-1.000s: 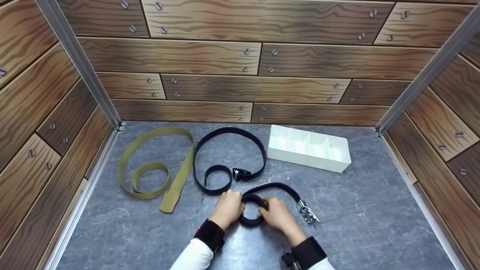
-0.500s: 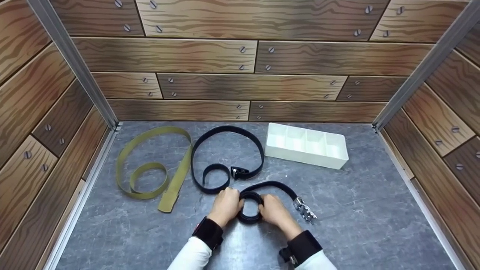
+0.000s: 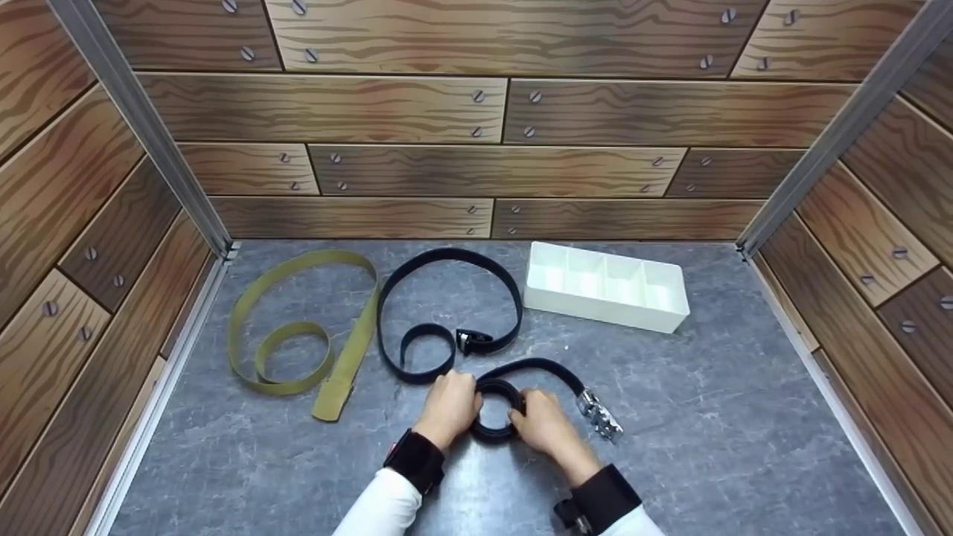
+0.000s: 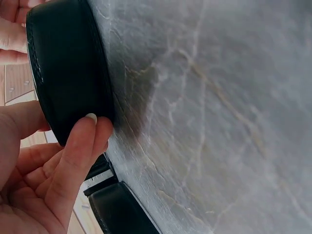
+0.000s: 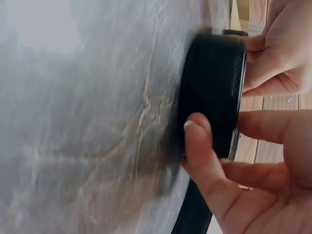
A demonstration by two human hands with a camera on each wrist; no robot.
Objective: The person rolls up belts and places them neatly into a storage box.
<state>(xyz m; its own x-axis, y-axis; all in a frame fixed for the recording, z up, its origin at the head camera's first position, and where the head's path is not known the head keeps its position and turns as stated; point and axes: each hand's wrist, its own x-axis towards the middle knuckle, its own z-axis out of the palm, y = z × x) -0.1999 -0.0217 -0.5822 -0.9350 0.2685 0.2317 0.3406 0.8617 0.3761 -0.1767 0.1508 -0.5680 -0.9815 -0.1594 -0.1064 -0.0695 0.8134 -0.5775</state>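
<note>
A black leather belt (image 3: 493, 436) stands on edge, wound into a small round coil, its free end curving right to a silver buckle (image 3: 599, 415). My left hand (image 3: 449, 406) holds the coil's left side, and in the left wrist view its thumb and fingers (image 4: 78, 151) pinch the strap (image 4: 68, 63). On the opposite side my right hand (image 3: 547, 424) grips the coil. In the right wrist view the thumb lies on the outer face of the strap (image 5: 212, 83), with fingers (image 5: 265, 124) at its upper edge and inside the coil.
Behind my left hand stands another black belt (image 3: 451, 253), loosely looped with its buckle (image 3: 473, 342). An olive webbing belt (image 3: 238, 320) curls at the left. A white box (image 3: 603, 313) with several compartments sits at the back right. Wood-patterned walls (image 3: 402, 171) enclose the grey surface.
The silver buckle has shifted slightly left toward the coil. My right thumb was off the coil's rim half a second ago and is over it now. The head view has shifted a little.
</note>
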